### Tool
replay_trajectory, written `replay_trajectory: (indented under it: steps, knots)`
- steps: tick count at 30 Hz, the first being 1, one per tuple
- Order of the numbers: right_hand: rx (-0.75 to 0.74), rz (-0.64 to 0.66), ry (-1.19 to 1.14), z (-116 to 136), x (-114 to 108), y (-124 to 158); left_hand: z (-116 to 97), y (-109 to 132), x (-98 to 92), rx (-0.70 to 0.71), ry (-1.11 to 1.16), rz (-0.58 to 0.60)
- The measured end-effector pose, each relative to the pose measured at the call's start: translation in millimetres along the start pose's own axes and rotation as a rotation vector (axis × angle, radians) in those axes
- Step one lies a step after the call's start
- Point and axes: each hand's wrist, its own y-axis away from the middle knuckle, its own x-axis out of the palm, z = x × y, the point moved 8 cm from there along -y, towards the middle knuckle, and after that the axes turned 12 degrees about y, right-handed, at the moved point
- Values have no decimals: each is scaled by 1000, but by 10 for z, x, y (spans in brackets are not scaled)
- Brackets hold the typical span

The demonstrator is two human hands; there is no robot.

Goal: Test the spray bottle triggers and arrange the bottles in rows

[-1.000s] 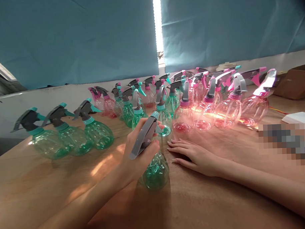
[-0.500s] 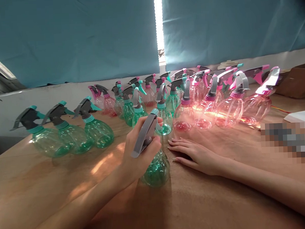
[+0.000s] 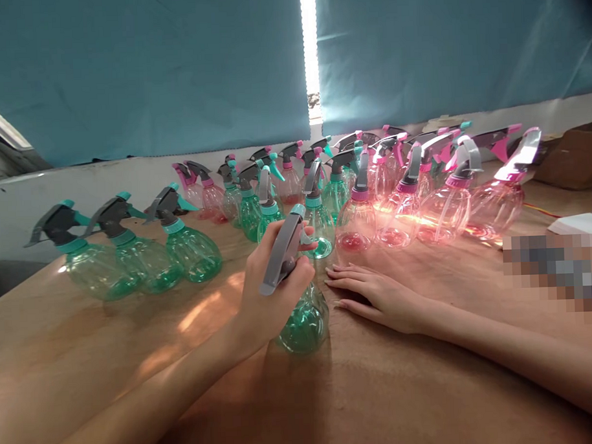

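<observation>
My left hand (image 3: 276,274) is wrapped round the neck and trigger of a green spray bottle (image 3: 304,325) with a grey head and turquoise nozzle. The nozzle points away from me, and the fingers hide the bottle's collar. Flat on the table (image 3: 389,387) lies my right hand (image 3: 379,293), fingers stretched out and holding nothing, to the right of that bottle. Just beyond my hands stand another green spray bottle (image 3: 321,231) and a pink spray bottle (image 3: 355,223).
Three green spray bottles (image 3: 193,255) stand in a row at the left. Several pink and green ones fill the back and right. A cardboard box (image 3: 570,157) and a white object (image 3: 578,225) are at the far right. Blue curtains (image 3: 174,71) hang behind.
The head of the green spray bottle in my left hand has tilted or shifted very slightly. My right hand stays flat in place. The view has moved a little.
</observation>
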Motion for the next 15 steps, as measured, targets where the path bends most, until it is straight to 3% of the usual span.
replay_trajectory:
  steps: [8, 15]
  knots:
    - [2, -12, -8, -15, 0, 11, -14, 5, 1, -18, 32, -30]
    - [-14, -37, -26, 1, -19, 9, 0, -28, 11, -14, 0, 15]
